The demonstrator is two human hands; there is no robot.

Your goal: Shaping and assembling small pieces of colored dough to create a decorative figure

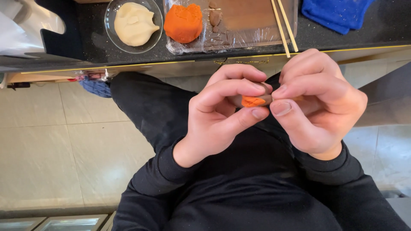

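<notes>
Hands, two: left hand (218, 117) and right hand (319, 100), both curled nearly closed, fingertips pinching one small brown-and-orange dough piece (252, 101) between them, above black-clothed lap, below counter edge. Long axis left-right across view, orange face toward camera. On black counter (85, 47): one glass bowl of pale dough (133, 23), one orange dough lump (184, 22), two wooden chopsticks (284, 26), one blue cloth (336, 13).

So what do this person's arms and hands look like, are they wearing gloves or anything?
No gloves: the left hand and the right hand are both bare, with short, unpainted nails and no rings or watch in view. Both arms are covered by long black sleeves of soft fabric, with ribbed cuffs ending at the wrists.
</notes>
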